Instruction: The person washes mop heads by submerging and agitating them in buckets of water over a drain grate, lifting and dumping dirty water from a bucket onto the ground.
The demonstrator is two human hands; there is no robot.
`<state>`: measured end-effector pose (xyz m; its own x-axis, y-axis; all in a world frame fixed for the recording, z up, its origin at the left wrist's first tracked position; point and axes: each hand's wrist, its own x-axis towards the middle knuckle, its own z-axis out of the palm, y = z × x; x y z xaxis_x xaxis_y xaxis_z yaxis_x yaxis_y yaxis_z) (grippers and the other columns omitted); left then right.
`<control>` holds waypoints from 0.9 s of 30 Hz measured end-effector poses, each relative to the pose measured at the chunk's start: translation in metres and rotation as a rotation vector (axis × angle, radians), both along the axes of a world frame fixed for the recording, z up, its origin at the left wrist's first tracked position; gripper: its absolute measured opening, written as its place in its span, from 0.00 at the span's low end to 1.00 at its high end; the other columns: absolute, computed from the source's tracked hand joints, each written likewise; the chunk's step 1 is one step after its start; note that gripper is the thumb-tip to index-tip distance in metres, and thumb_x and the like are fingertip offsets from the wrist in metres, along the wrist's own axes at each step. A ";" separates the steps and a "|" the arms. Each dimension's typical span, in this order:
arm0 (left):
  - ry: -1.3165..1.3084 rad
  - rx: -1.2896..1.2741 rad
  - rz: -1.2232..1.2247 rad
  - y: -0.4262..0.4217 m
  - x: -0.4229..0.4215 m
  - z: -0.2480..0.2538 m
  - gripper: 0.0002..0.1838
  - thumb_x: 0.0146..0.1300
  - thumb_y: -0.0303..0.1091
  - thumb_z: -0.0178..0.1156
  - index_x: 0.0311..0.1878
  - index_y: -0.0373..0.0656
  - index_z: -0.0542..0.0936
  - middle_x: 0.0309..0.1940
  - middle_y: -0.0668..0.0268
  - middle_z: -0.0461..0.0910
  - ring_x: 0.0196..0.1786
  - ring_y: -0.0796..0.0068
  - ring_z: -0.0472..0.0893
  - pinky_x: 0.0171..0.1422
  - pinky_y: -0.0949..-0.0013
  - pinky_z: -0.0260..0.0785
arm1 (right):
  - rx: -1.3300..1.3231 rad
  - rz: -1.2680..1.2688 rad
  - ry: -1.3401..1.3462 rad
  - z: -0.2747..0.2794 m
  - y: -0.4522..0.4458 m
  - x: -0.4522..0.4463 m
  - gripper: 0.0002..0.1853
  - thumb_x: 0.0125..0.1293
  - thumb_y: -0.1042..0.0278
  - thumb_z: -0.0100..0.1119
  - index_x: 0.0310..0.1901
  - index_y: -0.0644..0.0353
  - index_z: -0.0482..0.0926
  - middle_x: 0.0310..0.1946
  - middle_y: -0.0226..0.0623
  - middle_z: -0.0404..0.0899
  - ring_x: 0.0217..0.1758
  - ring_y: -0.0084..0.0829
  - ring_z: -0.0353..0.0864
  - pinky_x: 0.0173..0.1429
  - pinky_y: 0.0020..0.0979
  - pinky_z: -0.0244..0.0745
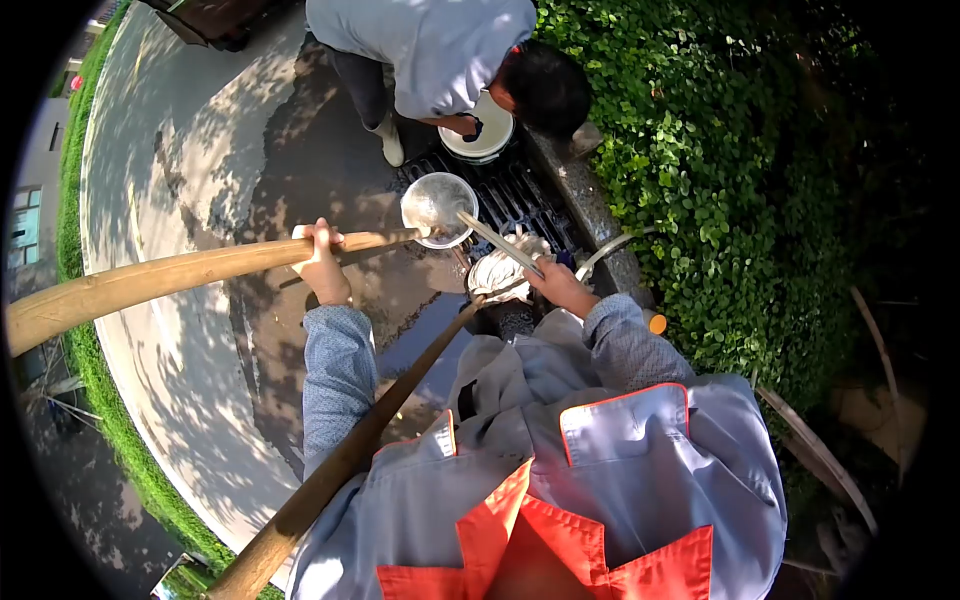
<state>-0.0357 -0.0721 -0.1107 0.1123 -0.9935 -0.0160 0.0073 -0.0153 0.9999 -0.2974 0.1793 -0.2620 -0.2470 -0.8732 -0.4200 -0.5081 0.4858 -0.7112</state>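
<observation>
My left hand (322, 264) is wrapped round a thick wooden pole (190, 265) that runs in from the left edge. The pole's tip meets the lower rim of a round, whitish container (428, 192); I cannot tell if they are joined. Inside the container is something wet-looking. In my right hand (563, 287) is a narrow, flat, pale stick (500, 243), its far end over the container's right rim. Just below that stick lies a white string mop head (500, 275). A second wooden pole (370, 420) slants from the mop head past my left forearm.
A co-worker (430, 50) bends over a white bucket (478, 135), one hand at its mouth. Under the bucket is a black drain grate (513, 195), beside a stone kerb (600, 215). Dense green bushes (700, 200) fill the right. Wet pavement (290, 190) lies left.
</observation>
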 end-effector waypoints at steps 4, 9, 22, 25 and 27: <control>0.031 0.066 0.062 -0.006 0.007 -0.036 0.09 0.63 0.28 0.60 0.28 0.44 0.70 0.22 0.67 0.75 0.30 0.77 0.76 0.45 0.68 0.70 | -0.035 -0.013 -0.002 -0.005 0.004 0.002 0.21 0.66 0.52 0.55 0.39 0.67 0.76 0.29 0.58 0.79 0.36 0.57 0.79 0.42 0.49 0.72; 0.015 0.078 0.149 -0.004 0.008 -0.037 0.10 0.63 0.28 0.59 0.29 0.44 0.68 0.22 0.67 0.75 0.30 0.76 0.76 0.47 0.68 0.69 | -0.044 -0.012 0.037 -0.011 0.006 0.004 0.20 0.66 0.52 0.55 0.38 0.67 0.75 0.29 0.58 0.79 0.35 0.58 0.79 0.41 0.51 0.73; -0.018 0.082 0.160 0.009 0.023 -0.042 0.10 0.64 0.27 0.57 0.28 0.42 0.68 0.23 0.66 0.74 0.30 0.74 0.76 0.40 0.70 0.70 | -0.069 -0.022 0.037 -0.015 0.007 0.013 0.20 0.65 0.52 0.55 0.38 0.67 0.75 0.27 0.61 0.78 0.34 0.61 0.78 0.40 0.53 0.73; -0.018 0.087 0.169 0.010 0.024 -0.042 0.10 0.64 0.27 0.57 0.28 0.42 0.69 0.23 0.66 0.74 0.29 0.74 0.76 0.40 0.70 0.71 | -0.063 -0.023 0.022 -0.014 0.005 0.014 0.20 0.65 0.53 0.56 0.38 0.68 0.75 0.28 0.61 0.78 0.35 0.61 0.78 0.41 0.52 0.73; -0.007 0.093 0.176 0.011 0.025 -0.044 0.09 0.64 0.27 0.57 0.28 0.41 0.69 0.23 0.66 0.74 0.30 0.73 0.76 0.40 0.69 0.72 | -0.065 -0.023 0.019 -0.011 0.006 0.014 0.20 0.65 0.54 0.56 0.38 0.68 0.75 0.27 0.61 0.78 0.35 0.61 0.78 0.41 0.52 0.73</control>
<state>-0.0102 -0.0615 -0.1545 0.2844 -0.9529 -0.1053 0.0108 -0.1067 0.9942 -0.2830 0.1854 -0.2735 -0.2745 -0.8928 -0.3572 -0.5113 0.4501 -0.7321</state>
